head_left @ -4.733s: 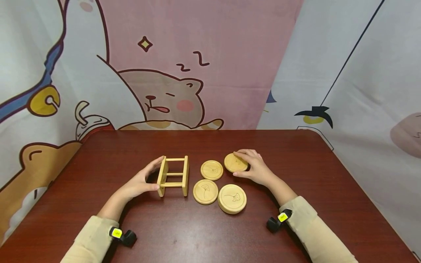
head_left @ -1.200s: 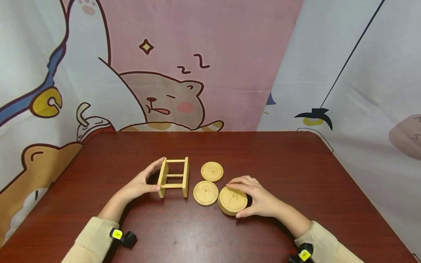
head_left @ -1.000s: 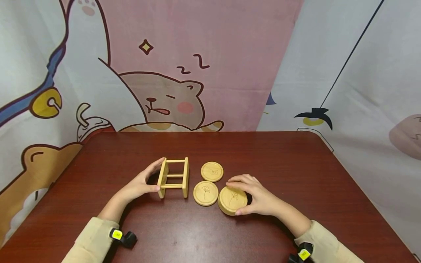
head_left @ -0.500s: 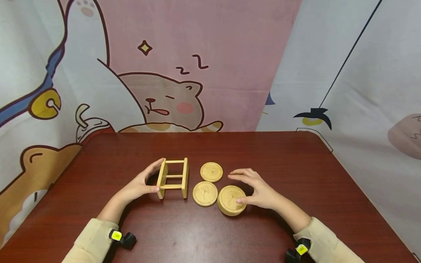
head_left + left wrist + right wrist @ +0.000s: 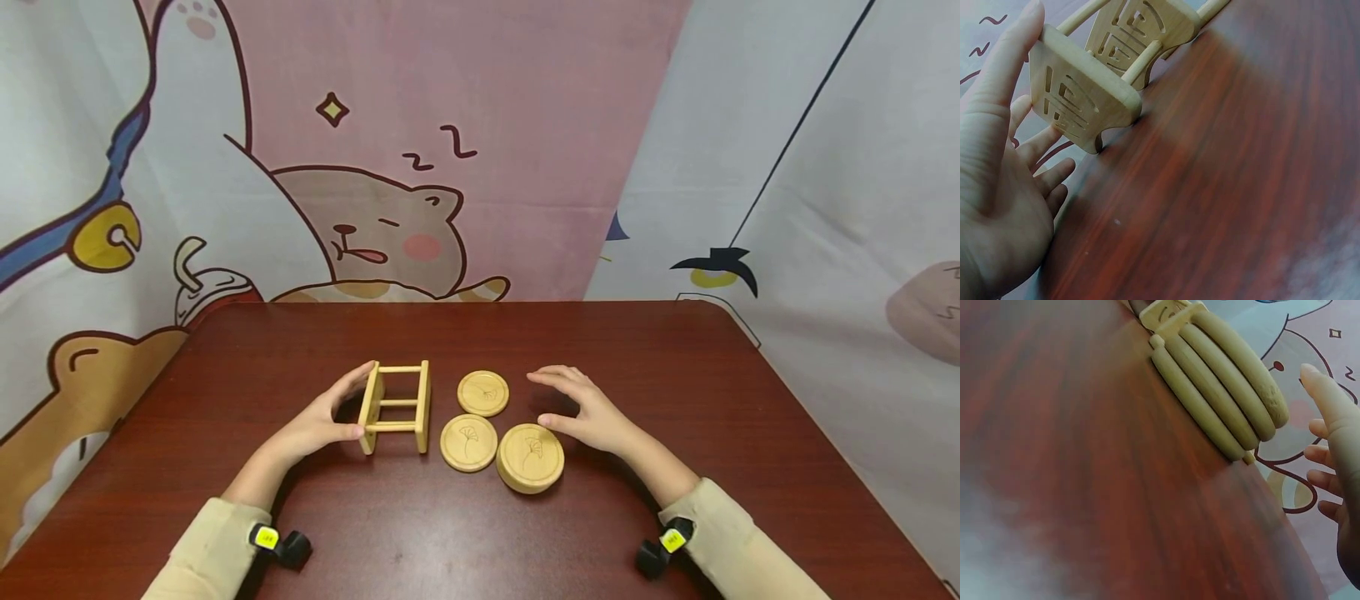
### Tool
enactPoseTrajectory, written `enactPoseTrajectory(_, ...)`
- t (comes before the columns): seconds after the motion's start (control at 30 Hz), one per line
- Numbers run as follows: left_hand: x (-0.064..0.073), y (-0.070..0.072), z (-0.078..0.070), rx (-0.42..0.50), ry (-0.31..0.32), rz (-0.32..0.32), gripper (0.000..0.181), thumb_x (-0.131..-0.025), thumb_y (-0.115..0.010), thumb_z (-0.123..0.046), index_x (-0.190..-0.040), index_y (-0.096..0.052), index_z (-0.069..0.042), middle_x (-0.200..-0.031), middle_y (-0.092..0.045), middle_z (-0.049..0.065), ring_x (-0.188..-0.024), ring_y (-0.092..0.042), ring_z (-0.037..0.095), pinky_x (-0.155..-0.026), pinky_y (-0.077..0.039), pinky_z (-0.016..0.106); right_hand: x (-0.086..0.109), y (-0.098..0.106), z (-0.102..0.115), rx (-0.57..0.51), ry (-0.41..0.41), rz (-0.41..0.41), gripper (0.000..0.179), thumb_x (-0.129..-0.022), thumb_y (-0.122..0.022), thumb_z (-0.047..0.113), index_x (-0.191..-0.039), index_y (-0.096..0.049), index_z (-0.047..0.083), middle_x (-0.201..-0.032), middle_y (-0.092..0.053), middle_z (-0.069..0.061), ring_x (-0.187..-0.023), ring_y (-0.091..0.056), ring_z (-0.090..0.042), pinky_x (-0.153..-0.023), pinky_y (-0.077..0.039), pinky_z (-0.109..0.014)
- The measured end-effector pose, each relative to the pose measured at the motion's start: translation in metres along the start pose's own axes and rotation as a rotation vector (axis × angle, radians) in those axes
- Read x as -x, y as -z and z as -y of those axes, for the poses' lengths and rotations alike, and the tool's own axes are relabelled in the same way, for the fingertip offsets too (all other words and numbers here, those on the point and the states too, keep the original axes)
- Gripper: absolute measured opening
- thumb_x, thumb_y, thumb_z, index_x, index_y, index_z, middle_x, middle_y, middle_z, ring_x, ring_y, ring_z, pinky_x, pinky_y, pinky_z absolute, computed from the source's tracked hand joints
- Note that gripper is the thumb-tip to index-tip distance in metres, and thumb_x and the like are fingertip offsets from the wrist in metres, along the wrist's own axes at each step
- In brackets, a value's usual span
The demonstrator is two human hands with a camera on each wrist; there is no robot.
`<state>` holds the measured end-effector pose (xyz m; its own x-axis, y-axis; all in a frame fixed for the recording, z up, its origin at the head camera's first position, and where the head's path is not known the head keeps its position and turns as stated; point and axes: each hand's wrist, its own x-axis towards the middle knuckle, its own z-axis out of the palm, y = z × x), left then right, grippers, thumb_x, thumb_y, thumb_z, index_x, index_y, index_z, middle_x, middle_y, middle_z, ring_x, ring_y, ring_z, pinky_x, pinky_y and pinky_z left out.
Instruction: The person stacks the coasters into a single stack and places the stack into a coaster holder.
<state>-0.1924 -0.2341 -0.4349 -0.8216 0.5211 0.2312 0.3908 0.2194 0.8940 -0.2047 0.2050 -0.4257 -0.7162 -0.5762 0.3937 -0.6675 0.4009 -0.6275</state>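
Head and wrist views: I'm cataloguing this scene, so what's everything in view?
table: 1, reddish-brown, foreground
backdrop: 1, mostly pink and white, behind table
rack: 1, pale wood, on table
loose coasters: 2, pale wood, right of rack
stacked coasters: 4, pale wood, right of loose coasters
wrist cameras: 2, black and yellow, at wrists
sleeves: 2, beige, on forearms
left hand: 1, bare, gripping rack's left side
right hand: 1, bare, right of loose coasters

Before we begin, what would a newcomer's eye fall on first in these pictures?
Probably the sleeping cartoon animal on the backdrop behind the table. Then the stack of round wooden discs mid-table, two more discs close by, and the small wooden rack left of them, held by the left hand.
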Motion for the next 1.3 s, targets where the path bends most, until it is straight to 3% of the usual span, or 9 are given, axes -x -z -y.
enactPoseTrajectory(0.27,0.001,0.001,0.002,0.011,-0.009,-0.004,0.094,-0.08,-0.078,-0.024,-0.153,-0.021,-0.011,-0.15,-0.029,0.019,-0.133,-0.027,0.042,-0.101,-0.013,0.067,-0.015,-0.003,-0.014,0.001,-0.01,-0.008,0.055,-0.086,-0.073,0.023,-0.135,-0.054,0.006,-0.134,-0.05,-0.001,-0.125,-0.041,-0.023,-0.098,-0.033,-0.055)
enactPoseTrajectory(0.5,0.0,0.001,0.001,0.007,0.005,-0.007,0.094,-0.08,-0.078,-0.023,-0.153,-0.021,-0.01,-0.151,-0.029,0.017,-0.134,-0.027,0.041,-0.101,-0.013,0.066,-0.029,-0.009,-0.022,-0.007,-0.05,0.033,0.061,-0.084,-0.075,0.031,-0.137,-0.053,0.009,-0.135,-0.048,0.0,-0.126,-0.039,-0.021,-0.099,-0.033,-0.052)
enactPoseTrajectory(0.73,0.0,0.002,0.003,0.002,0.013,-0.01,0.094,-0.08,-0.078,-0.025,-0.153,-0.021,-0.008,-0.151,-0.029,0.017,-0.133,-0.027,0.04,-0.101,-0.013,0.066,-0.044,-0.019,-0.031,0.001,-0.024,0.064,0.067,-0.081,-0.077,0.037,-0.137,-0.053,0.009,-0.135,-0.049,-0.001,-0.125,-0.04,-0.022,-0.099,-0.034,-0.051)
enactPoseTrajectory(1.03,0.0,0.002,0.004,0.009,0.019,-0.008,0.092,-0.079,-0.078,-0.022,-0.153,-0.023,-0.015,-0.151,-0.029,0.015,-0.134,-0.027,0.04,-0.101,-0.013,0.066,-0.057,-0.026,-0.036,0.006,-0.045,0.143,0.077,-0.075,-0.08,0.046,-0.139,-0.052,0.014,-0.136,-0.047,-0.001,-0.125,-0.039,-0.021,-0.101,-0.032,-0.05)
enactPoseTrajectory(1.3,0.0,0.001,0.003,0.001,-0.009,0.001,0.093,-0.08,-0.078,-0.023,-0.153,-0.021,-0.009,-0.151,-0.029,0.018,-0.133,-0.027,0.042,-0.101,-0.013,0.066,-0.063,-0.032,-0.039,0.04,-0.009,0.165,0.081,-0.07,-0.082,0.048,-0.138,-0.053,0.014,-0.135,-0.049,-0.001,-0.123,-0.04,-0.021,-0.1,-0.031,-0.048)
